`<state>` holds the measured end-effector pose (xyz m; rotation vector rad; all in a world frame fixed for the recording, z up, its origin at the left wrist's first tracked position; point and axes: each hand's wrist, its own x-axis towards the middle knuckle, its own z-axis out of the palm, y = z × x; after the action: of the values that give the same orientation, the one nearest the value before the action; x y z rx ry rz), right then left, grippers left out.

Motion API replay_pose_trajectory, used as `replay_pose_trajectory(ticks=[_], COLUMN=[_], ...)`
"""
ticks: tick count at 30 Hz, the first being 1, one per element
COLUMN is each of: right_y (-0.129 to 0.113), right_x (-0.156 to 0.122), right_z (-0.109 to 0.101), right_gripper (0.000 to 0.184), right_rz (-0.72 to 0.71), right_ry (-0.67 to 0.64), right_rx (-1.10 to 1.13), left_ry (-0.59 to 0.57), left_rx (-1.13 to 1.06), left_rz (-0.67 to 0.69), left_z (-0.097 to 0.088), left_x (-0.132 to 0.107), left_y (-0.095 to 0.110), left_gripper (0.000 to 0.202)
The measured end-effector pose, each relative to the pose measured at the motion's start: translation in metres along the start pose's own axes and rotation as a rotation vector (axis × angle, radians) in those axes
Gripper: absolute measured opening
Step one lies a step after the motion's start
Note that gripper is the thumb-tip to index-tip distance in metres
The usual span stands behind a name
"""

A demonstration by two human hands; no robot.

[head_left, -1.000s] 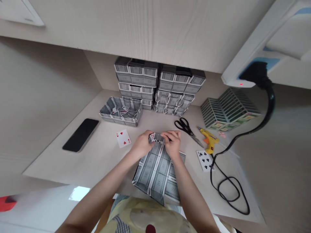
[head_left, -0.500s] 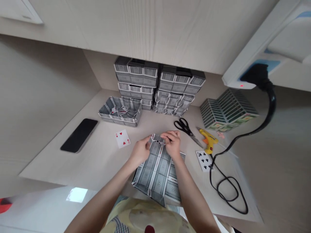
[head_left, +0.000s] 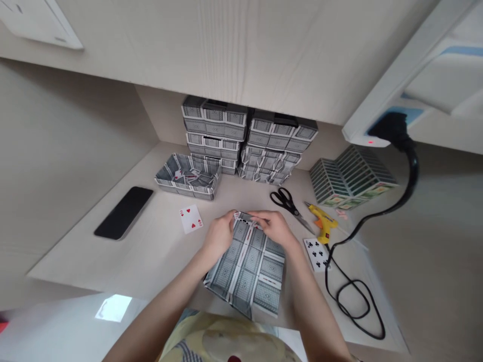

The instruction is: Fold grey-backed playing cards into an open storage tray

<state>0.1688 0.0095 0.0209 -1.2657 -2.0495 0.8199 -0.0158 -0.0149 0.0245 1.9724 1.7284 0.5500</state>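
Note:
A flat sheet of joined playing cards (head_left: 247, 269), grey patterned backs up, lies on the desk in front of me. My left hand (head_left: 218, 236) pinches its far left corner, where a folded-up flap shows card faces. My right hand (head_left: 276, 227) grips the far edge of the same sheet beside it, fingers curled over the flap. Both hands are closed on the card sheet and nearly touch each other.
Stacked card-made trays (head_left: 249, 138) stand at the back, with one open tray (head_left: 187, 176) to their left. A black phone (head_left: 124, 212), a red two card (head_left: 190, 218), scissors (head_left: 290, 202), a yellow glue gun (head_left: 323, 223) with black cable (head_left: 352, 294), a clubs card (head_left: 317, 253) and fanned card packs (head_left: 350, 178) lie around.
My right hand has shifted slightly right and opened the space over the sheet. The sheet lies flatter and a little further left. The camera tilted slightly.

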Motion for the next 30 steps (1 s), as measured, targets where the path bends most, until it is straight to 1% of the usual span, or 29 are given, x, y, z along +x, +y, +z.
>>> replay_pose_trajectory(ticks=[4,9,15,17,19,22,25,27,30], right_y=[0.001,0.000,0.001,-0.001,-0.003,-0.001,0.005,0.009,0.012], right_x=[-0.002,-0.001,0.000,0.000,0.000,0.000,0.001,0.001,0.000], right_z=[0.009,0.011,0.013,0.012,0.006,-0.007,-0.013,-0.010,0.000], right_gripper=[0.033,0.033,0.039,0.037,0.031,0.025,0.020,0.020,0.024], right_rz=[-0.004,0.003,0.011,0.019,0.019,0.005,0.027,0.049,0.071], right_ry=[0.045,0.072,0.067,0.075,0.062,-0.012,-0.067,-0.062,-0.021], right_rx=[-0.011,-0.026,-0.029,-0.019,-0.010,-0.014,-0.012,0.060,0.208], left_ry=[-0.043,-0.047,-0.093,-0.107,-0.114,-0.104,-0.096,-0.085,-0.046], left_rx=[0.018,0.035,0.062,0.047,-0.024,-0.140,-0.164,-0.166,-0.207], left_rz=[0.007,-0.041,0.022,0.020,0.021,-0.008,-0.038,-0.033,-0.002], left_z=[0.000,-0.001,0.003,0.003,0.002,-0.001,-0.003,-0.002,0.002], left_x=[0.003,0.005,0.007,0.007,0.005,0.002,-0.001,-0.001,0.001], left_y=[0.003,0.005,0.007,0.007,0.006,0.002,-0.003,-0.005,-0.007], left_gripper=[0.033,0.038,0.042,0.044,0.046,0.051,0.041,0.034,0.034])
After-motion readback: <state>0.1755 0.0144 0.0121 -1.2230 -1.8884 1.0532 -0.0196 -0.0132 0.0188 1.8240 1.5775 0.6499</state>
